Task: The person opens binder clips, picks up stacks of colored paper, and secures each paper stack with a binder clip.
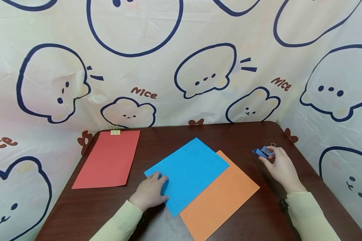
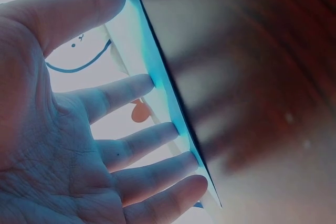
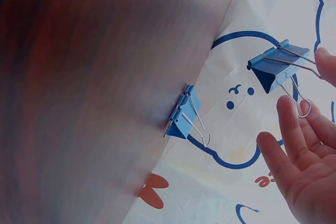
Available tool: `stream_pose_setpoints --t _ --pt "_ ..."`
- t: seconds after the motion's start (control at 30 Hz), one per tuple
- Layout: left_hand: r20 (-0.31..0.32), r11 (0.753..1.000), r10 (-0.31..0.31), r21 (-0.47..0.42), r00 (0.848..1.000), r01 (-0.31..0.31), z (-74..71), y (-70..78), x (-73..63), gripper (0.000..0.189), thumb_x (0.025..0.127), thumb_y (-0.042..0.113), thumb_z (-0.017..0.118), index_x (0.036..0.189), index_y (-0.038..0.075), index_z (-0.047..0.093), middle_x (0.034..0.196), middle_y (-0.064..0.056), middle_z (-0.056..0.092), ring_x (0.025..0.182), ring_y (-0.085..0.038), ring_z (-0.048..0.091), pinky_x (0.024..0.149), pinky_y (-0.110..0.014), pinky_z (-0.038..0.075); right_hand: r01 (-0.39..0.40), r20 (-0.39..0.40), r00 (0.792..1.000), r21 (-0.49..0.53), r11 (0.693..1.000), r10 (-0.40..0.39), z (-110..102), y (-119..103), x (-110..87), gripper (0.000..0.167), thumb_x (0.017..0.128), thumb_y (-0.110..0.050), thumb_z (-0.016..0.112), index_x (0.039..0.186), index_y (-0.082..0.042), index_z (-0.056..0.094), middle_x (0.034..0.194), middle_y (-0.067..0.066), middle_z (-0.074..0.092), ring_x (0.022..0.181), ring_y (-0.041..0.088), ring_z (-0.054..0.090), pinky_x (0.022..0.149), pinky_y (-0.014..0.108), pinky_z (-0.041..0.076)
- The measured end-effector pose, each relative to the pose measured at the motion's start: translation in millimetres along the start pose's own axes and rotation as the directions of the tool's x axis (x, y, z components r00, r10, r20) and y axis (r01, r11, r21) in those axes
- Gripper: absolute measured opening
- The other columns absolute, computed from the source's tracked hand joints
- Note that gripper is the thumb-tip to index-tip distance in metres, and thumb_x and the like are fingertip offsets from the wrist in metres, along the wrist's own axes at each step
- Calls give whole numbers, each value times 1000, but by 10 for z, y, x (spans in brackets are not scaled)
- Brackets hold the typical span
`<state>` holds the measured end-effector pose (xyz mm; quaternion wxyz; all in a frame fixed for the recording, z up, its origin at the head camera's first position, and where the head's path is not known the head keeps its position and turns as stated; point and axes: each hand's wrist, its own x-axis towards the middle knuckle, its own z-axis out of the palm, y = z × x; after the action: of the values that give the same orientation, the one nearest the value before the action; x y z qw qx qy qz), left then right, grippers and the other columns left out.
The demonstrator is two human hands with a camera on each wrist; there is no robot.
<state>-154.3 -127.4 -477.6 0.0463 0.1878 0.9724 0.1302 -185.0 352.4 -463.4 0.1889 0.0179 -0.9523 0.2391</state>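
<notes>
My right hand point(image 1: 282, 169) pinches a blue binder clip point(image 3: 278, 66) by its wire handles, thumb on one side and fingers on the other. A second blue binder clip point(image 3: 184, 114) rests on the table close by. At the left edge of a blue sheet of paper point(image 1: 190, 172), my left hand point(image 1: 151, 190) rests with fingers spread and fairly straight. Its fingertips point(image 2: 147, 81) touch the sheet. Partly under the blue sheet lies an orange sheet point(image 1: 220, 201), both turned at an angle.
To the left lies a red sheet point(image 1: 108, 160) with a yellow binder clip point(image 1: 115, 132) on its top edge. The dark brown table point(image 1: 166, 140) meets a patterned curtain point(image 1: 163, 77) at the back and sides.
</notes>
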Motion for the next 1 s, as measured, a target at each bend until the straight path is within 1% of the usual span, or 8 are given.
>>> stream_pose_setpoints --t 0.27,0.53,0.7,0.83,1.0 --pt "6 1000 -2 -2 1000 2 -21 21 6 66 78 35 90 132 6 65 136 -23 57 118 -42 62 91 -57 57 6 -11 1000 -9 1000 -6 -16 -8 2 55 94 -18 77 135 8 52 121 29 54 95 37 60 84 62 56" --pt "4 1000 4 6 1000 -4 -35 18 14 66 77 35 91 131 6 65 133 -23 58 115 -40 63 90 -56 58 -4 4 1000 -12 1000 5 -53 -4 18 57 94 -19 77 137 7 50 125 30 52 95 36 58 85 62 57" --pt "4 1000 7 9 1000 -7 -34 16 17 66 77 34 91 131 6 65 132 -23 58 113 -40 63 89 -55 58 8 -3 1000 -13 1000 -8 -65 -12 23 55 93 -17 77 135 7 51 123 29 53 92 34 57 84 61 56" --pt "7 1000 7 13 1000 -7 -28 15 23 67 77 35 91 131 6 65 133 -23 58 113 -40 63 89 -55 58 23 -10 1000 -27 999 -23 -58 -24 22 53 93 -17 78 133 6 53 121 28 55 91 33 59 82 61 57" --pt "16 1000 -1 12 1000 1 -25 17 27 67 78 36 91 132 6 65 134 -23 58 115 -40 63 90 -56 57 33 1 999 -38 999 -33 -44 -49 24 50 92 -19 78 130 5 56 117 26 58 88 31 61 79 58 57"
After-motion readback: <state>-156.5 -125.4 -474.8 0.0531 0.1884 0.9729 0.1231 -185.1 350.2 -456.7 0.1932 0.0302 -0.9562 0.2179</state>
